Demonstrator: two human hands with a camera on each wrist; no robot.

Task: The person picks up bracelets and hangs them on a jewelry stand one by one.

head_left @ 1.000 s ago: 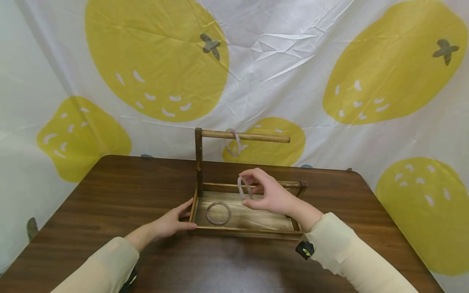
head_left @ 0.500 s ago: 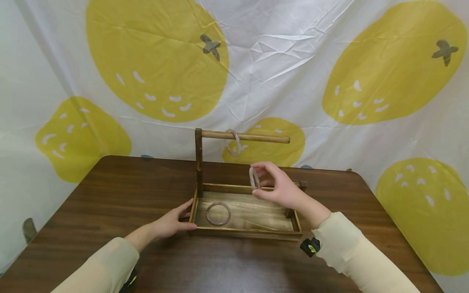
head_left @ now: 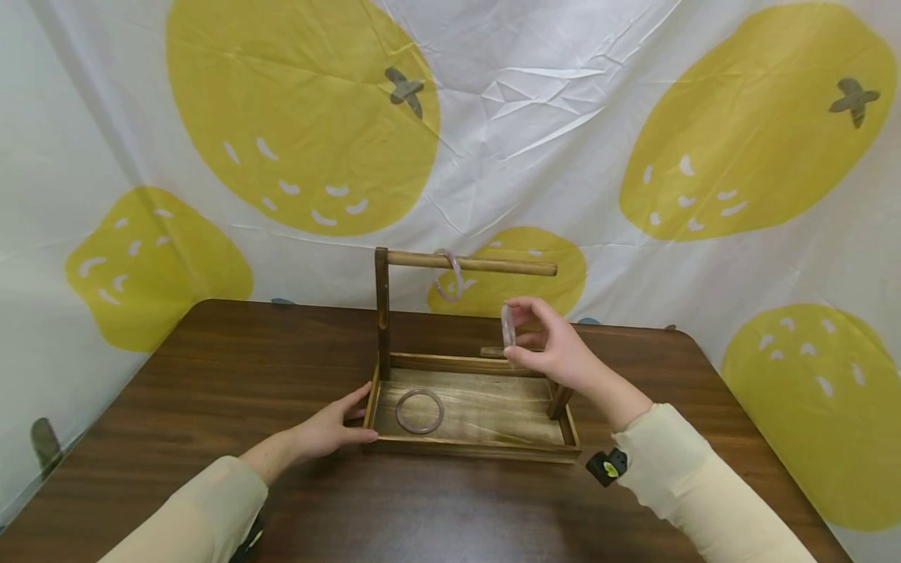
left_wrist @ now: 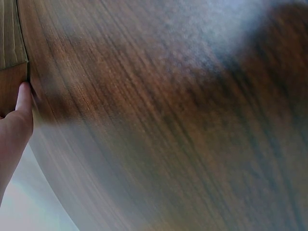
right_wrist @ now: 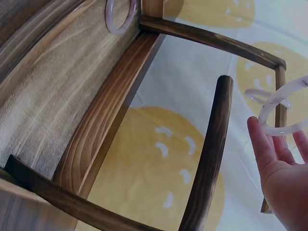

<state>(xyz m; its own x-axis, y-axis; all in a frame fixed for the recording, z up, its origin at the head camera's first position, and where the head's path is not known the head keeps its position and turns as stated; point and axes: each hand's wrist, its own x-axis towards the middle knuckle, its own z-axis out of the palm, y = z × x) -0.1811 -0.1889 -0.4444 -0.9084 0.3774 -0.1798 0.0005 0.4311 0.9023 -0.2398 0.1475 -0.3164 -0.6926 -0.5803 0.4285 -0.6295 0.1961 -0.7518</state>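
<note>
My right hand [head_left: 552, 344] pinches a pale, translucent bangle [head_left: 508, 327] upright between thumb and fingertips. It is raised over the right part of a wooden two-bar stand with a tray base [head_left: 479, 447]. A similar bangle [head_left: 457, 270] hangs on the stand's upper bar [head_left: 507, 266]; another bangle [head_left: 398, 410] lies flat at the tray's left. The lower bar [head_left: 491, 352] is partly hidden behind my right hand; its free end shows in the right wrist view. My left hand [head_left: 327, 426] holds the tray's left end, thumb at the front corner and fingers along the side.
The stand's tall post [head_left: 382, 313] rises at the back left, its shorter post [head_left: 559, 400] at the right. Beneath is a dark wooden table [head_left: 450, 508]. A white curtain with yellow lemons [head_left: 303, 117] hangs close behind the table.
My right hand has moved right and upward with the bangle, from over the tray's middle, and the bangle has turned more edge-on. The left hand and the stand stay put.
</note>
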